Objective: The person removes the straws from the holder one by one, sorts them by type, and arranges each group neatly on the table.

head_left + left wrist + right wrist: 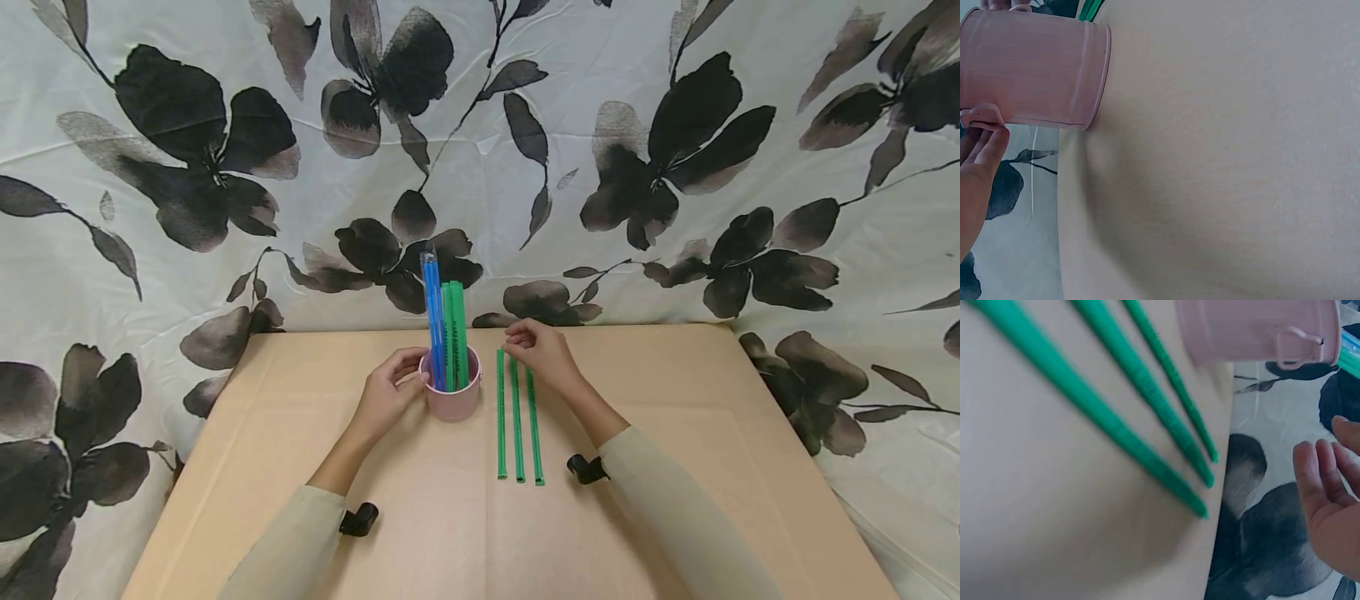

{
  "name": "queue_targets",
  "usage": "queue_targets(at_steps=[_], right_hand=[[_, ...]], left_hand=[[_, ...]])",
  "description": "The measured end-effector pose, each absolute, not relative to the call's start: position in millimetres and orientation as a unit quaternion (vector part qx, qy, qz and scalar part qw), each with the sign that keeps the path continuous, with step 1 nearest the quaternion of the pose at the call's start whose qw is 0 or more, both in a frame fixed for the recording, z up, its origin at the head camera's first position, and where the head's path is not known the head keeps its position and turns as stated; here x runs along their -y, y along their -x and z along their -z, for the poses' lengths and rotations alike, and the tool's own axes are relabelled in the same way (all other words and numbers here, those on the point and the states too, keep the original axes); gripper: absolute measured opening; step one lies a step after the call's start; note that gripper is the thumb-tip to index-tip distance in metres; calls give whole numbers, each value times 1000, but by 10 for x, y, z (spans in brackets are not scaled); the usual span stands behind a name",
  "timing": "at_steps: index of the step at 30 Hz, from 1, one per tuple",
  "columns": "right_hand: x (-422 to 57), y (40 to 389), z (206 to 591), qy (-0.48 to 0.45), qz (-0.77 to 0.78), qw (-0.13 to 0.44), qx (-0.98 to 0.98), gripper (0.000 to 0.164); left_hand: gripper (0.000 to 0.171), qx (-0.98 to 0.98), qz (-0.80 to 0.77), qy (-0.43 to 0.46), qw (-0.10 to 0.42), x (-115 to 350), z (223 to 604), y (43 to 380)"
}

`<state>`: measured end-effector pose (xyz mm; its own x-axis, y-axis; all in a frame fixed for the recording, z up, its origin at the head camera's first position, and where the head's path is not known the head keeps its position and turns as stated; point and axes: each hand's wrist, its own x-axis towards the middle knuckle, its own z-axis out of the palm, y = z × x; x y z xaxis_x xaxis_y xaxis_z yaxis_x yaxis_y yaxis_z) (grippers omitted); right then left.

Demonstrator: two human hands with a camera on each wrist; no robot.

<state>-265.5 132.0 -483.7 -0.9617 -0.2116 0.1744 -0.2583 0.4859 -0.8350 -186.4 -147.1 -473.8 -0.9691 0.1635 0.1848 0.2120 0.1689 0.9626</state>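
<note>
A pink cup (453, 407) with small looped handles stands upright near the table's back edge. Inside it stand blue sticks (432, 321) with clear tips and green sticks (454, 333) bearing dark print. My left hand (390, 390) holds the cup by its left handle; in the left wrist view the fingers (990, 150) meet that handle. To the right of the cup, three slim green sticks (517, 421) lie side by side on the table. Over their far ends hovers my right hand (546, 354), fingers loosely bent and holding nothing, as the right wrist view shows.
The tan table (420, 517) runs back to a floral cloth (525, 167) hanging behind it. A black wrist camera (360, 520) sits on the left sleeve, and another black camera (587, 469) on the right one.
</note>
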Motion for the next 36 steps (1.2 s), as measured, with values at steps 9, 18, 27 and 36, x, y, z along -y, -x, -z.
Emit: queue_targets(at_steps=[9,18,27,36], right_hand=[[-1009,2779,4657,-162,-555,-4,816,30],[-760,2829,4537,-171,-567,-16,806,35],[-673,2830,4525,-151,-562,-12,813,32],[-628,2838,4532,-153,-547,-14,823,34]], left_hand=[[41,763,633,128,18,1437,4746,1894],[41,761,638,122,13,1426,4730,1894],[41,756,643,121,9,1433,4742,1894],[41,749,651,122,15,1459,4791,1887]])
